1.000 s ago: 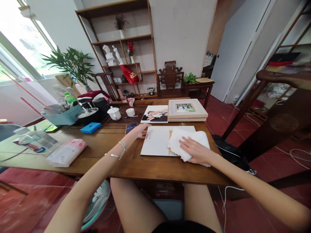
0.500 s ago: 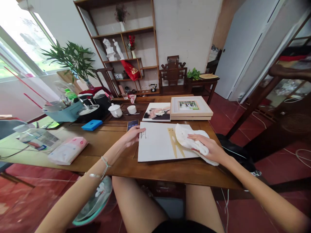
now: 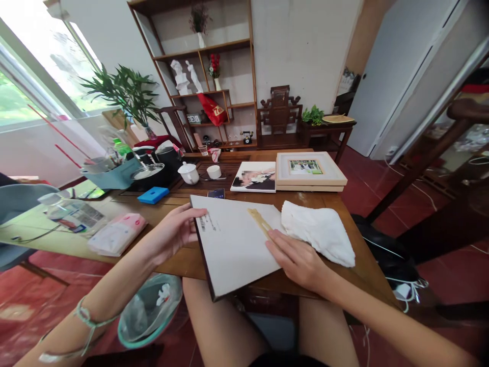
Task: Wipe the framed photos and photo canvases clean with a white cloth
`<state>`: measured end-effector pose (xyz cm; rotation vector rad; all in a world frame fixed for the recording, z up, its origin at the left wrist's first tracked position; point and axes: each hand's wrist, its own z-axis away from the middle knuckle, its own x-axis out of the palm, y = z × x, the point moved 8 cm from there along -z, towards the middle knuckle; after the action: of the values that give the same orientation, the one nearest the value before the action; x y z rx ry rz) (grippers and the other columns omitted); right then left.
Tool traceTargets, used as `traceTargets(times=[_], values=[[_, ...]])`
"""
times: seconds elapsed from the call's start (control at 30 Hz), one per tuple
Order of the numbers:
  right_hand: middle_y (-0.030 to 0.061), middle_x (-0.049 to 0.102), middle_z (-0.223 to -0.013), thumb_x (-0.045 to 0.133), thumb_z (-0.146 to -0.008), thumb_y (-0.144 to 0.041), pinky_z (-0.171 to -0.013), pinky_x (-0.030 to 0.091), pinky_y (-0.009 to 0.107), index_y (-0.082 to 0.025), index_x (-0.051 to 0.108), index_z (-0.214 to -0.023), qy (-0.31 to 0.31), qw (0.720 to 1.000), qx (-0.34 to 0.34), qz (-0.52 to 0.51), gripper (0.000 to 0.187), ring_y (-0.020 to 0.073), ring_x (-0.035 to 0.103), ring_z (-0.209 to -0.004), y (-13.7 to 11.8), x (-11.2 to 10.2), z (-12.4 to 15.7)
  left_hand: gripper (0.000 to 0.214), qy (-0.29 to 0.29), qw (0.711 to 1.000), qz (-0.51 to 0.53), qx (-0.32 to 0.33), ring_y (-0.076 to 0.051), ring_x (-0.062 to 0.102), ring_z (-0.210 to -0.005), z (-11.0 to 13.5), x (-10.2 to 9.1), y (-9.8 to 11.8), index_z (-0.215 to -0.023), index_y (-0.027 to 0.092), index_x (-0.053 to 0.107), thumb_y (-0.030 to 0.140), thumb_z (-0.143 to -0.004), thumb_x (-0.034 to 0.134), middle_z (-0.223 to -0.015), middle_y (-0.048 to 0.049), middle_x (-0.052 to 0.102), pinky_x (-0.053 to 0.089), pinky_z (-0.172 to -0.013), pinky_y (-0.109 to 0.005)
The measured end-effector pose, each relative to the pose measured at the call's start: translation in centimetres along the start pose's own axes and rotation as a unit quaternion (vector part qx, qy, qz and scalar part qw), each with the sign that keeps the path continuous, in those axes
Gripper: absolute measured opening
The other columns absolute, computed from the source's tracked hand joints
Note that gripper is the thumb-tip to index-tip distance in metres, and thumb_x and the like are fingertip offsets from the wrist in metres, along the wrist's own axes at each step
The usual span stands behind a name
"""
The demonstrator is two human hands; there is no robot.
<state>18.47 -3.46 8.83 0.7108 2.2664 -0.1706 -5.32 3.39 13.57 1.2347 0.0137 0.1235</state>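
A picture frame (image 3: 233, 250) lies back side up, its white backing tilted with the left side raised and its near corner out past the table edge. A tan stand strip (image 3: 260, 220) is fixed to the backing, and a printed label shows by the left edge. My left hand (image 3: 175, 232) is closed on the left edge, thumb on top. My right hand (image 3: 298, 257) grips the right part, its fingers lying over the backing and the strip; the edge under it is hidden. A crumpled white cloth (image 3: 321, 232) rests on the table just beyond my right hand.
Behind are a photo panel (image 3: 255, 177), a boxed wooden frame (image 3: 336, 176), a phone (image 3: 216, 193), a lidded cup (image 3: 188, 173) and a small white cup (image 3: 214, 172). Leftward lie a blue block (image 3: 153, 195), tissues (image 3: 118, 234) and a plastic bottle (image 3: 76, 216). Below stands a bin (image 3: 132, 341).
My right hand has let go of the white cloth, now on the table, and moved left onto the frame. The frame has turned, tilted and come closer to me, with my left hand still on it.
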Motion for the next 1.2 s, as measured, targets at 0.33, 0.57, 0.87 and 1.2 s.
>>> traceTargets(times=[0.33, 0.57, 0.87, 1.2], values=[[0.0082, 0.069, -0.116, 0.066, -0.083, -0.036, -0.089, 0.057, 0.042, -0.021, 0.057, -0.116, 0.165, 0.842, 0.396, -0.326, 0.038, 0.0274, 0.067, -0.105, 9.2, -3.5, -5.1, 0.052, -0.058, 0.971, -0.025, 0.23, -0.03, 0.059, -0.118, -3.2, -0.8, 2.7, -0.116, 0.021, 0.064, 0.057, -0.079, 0.065, -0.121, -0.0102, 0.066, 0.052, -0.092, -0.04], [0.0081, 0.075, -0.1, 0.078, -0.064, -0.022, -0.079, 0.06, 0.041, -0.019, 0.065, -0.102, 0.124, 0.497, 0.621, -0.594, 0.04, 0.0276, 0.072, -0.087, 11.3, 5.0, -1.3, 0.061, -0.277, 0.942, 0.182, -0.056, -0.033, 0.069, -0.101, -5.3, 3.1, -5.1, -0.124, 0.012, 0.058, 0.058, -0.085, 0.058, -0.114, -0.0168, 0.07, 0.055, -0.086, -0.044], [0.0096, 0.074, -0.082, 0.06, -0.086, -0.047, -0.06, 0.058, 0.037, -0.018, 0.062, -0.096, -0.138, 0.593, 0.533, -0.588, 0.031, 0.0213, 0.068, -0.062, 13.5, 10.2, -4.7, 0.038, 0.022, 0.981, 0.192, -0.036, -0.018, 0.073, -0.063, -2.9, -2.7, -8.1, -0.114, 0.015, 0.065, 0.012, -0.076, 0.068, -0.088, -0.0058, 0.077, 0.059, -0.059, -0.023], [0.0262, 0.026, -0.155, 0.071, -0.078, -0.049, -0.114, 0.016, 0.059, -0.009, 0.026, -0.15, -0.333, 0.938, 0.066, 0.074, 0.094, 0.0416, 0.017, -0.145, 19.0, 18.4, -11.4, 0.044, 0.141, 0.977, 0.161, -0.008, -0.02, 0.075, -0.067, -2.9, -10.1, -6.8, -0.116, 0.017, 0.064, 0.01, -0.073, 0.068, -0.094, -0.0073, 0.077, 0.059, -0.053, -0.02]])
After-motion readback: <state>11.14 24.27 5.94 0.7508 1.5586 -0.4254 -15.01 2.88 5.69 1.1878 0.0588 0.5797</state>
